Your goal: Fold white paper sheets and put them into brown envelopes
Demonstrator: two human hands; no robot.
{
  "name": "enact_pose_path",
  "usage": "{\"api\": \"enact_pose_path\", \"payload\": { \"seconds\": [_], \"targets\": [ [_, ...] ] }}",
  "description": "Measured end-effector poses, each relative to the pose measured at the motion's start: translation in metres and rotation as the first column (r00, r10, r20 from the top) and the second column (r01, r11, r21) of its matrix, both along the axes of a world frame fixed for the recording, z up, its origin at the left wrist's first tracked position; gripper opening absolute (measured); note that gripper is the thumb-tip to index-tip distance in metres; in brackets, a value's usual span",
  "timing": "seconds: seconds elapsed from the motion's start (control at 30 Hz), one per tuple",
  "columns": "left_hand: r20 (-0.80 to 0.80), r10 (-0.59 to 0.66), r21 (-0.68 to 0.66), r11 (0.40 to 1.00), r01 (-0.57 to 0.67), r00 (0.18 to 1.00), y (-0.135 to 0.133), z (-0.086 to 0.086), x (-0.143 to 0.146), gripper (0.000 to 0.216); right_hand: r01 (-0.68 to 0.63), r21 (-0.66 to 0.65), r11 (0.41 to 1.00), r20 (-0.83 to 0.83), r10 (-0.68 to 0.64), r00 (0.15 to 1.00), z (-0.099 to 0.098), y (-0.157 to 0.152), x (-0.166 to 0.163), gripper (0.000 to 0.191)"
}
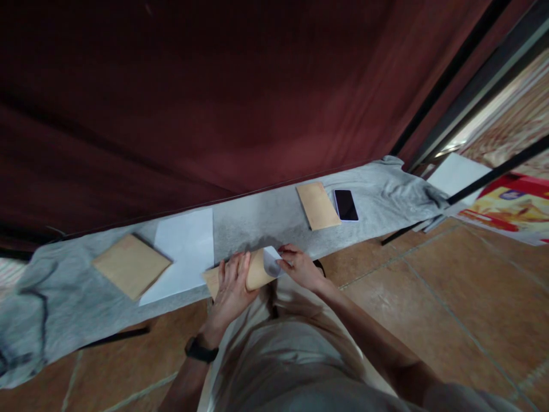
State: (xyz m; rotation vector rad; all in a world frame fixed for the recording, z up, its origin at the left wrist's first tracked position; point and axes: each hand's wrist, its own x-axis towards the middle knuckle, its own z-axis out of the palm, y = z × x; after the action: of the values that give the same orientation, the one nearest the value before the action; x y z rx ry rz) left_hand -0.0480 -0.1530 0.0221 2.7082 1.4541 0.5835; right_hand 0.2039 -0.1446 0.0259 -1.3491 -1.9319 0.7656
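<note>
Near the bench's front edge, my left hand [234,281] lies across a tan paper envelope [256,269], thumb and fingers gripping it. A folded white sheet of paper [270,255] shows at the envelope's right end. My right hand [300,268] pinches that sheet at its right edge, fingertips pressed together. How far the sheet reaches inside the envelope is hidden. To the left, a larger stack of tan envelopes [132,266] overlaps flat white paper [186,252]. Another tan envelope [318,206] lies to the upper right of my right hand.
A phone [345,205] with a dark screen touches the right-hand envelope. Grey cloth [257,220] covers the long narrow bench. A dark red curtain [240,114] hangs along its far side. At the right are black metal bars [450,80] and a red and yellow printed box [510,206].
</note>
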Motion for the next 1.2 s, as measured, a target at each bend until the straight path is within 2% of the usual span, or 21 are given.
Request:
{"api": "enact_pose_path", "payload": {
  "seconds": [0.27, 0.47, 0.57, 0.67, 0.8, 1.2],
  "targets": [
    [0.003, -0.027, 0.005, 1.0, 0.027, 1.0, 0.001, -0.002, 0.003, 0.096, -0.047, -0.087, 0.995, 0.023, 0.05, 0.998, 0.005, 0.003, -0.015, 0.025],
    [0.001, -0.042, 0.012, 0.999, 0.042, 0.999, 0.002, -0.003, 0.003, 0.098, 0.024, -0.174, 0.984, 0.026, -0.02, 0.999, 0.006, 0.004, -0.021, 0.022],
    [-0.016, -0.052, 0.017, 0.998, 0.053, 0.999, 0.004, -0.002, 0.003, 0.098, 0.108, -0.208, 0.972, 0.084, -0.092, 0.992, 0.007, 0.003, -0.024, 0.021],
    [-0.044, -0.062, 0.026, 0.998, 0.063, 0.997, 0.008, 0.0, 0.003, 0.097, 0.19, -0.191, 0.963, 0.133, -0.166, 0.977, 0.009, -0.001, -0.025, 0.02],
    [-0.055, -0.074, 0.04, 0.996, 0.076, 0.996, 0.013, 0.003, 0.003, 0.096, 0.25, -0.155, 0.956, 0.108, -0.235, 0.966, 0.009, -0.005, -0.025, 0.021],
    [-0.063, -0.088, 0.047, 0.995, 0.091, 0.994, 0.017, 0.005, 0.007, 0.093, 0.289, -0.173, 0.942, 0.061, -0.282, 0.957, 0.003, 0.0, -0.027, 0.018]
  ]
}}
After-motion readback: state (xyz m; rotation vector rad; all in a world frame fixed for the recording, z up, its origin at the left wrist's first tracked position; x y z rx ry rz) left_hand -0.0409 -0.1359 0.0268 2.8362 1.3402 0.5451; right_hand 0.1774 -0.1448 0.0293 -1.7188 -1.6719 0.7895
